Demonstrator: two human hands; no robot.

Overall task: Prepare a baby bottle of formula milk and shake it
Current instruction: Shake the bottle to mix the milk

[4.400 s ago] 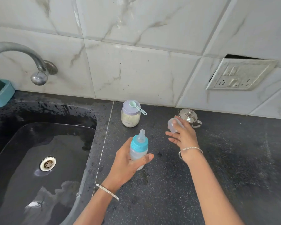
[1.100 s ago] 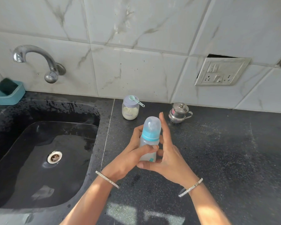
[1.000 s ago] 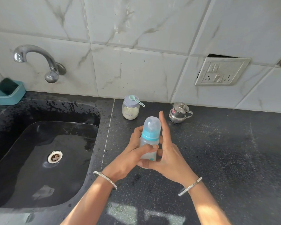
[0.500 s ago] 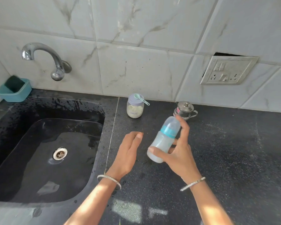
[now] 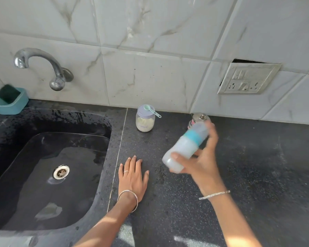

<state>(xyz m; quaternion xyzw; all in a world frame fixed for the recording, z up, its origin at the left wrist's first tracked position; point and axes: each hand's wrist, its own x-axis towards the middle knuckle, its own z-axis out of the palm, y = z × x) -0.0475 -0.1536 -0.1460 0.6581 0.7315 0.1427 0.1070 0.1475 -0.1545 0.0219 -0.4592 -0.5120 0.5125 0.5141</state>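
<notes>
**A:** Where is the translucent plastic baby bottle (image 5: pixel 185 146) with the teal collar and clear cap sitting?

**B:** It is not sitting. It is hanging tilted in the air above the dark speckled stone counter (image 5: pixel 266 166), with the cap end pointing toward the wall and the base toward the person. The right hand (image 5: pixel 202 163) is carrying it. The grip is curling round the lower body, with the thumb lying across the near side and the fingers going behind. The bottle is showing blur, so I am judging that shaking is under way.

**A:** And the left hand (image 5: pixel 132 179)?

**B:** It is lying flat on the counter beside the sink edge, fingers straight, holding nothing.

**A:** How is the bottle likely handling?

**B:** I am judging it as light and stiff-walled, with the milky liquid adding a shifting load. The smooth plastic is probably turning slippery when damp. I am advising a hold on the body below the collar, never on the cap, which may be pulling off.

**A:** Counts?

**B:** I am counting:
- one bottle
- one clear jar of pale powder with a lilac lid (image 5: pixel 145 122)
- one teal plastic scoop (image 5: pixel 152 110) lying on that lid
- one small lidded steel pot (image 5: pixel 200 117), partly hidden behind the bottle
- one black sink (image 5: pixel 34 166)
- one chrome tap (image 5: pixel 58 79)
- one teal plastic holder (image 5: pixel 9 104)
- one wall socket plate (image 5: pixel 248 79)
- two hands, each wrist wearing one bangle
</notes>
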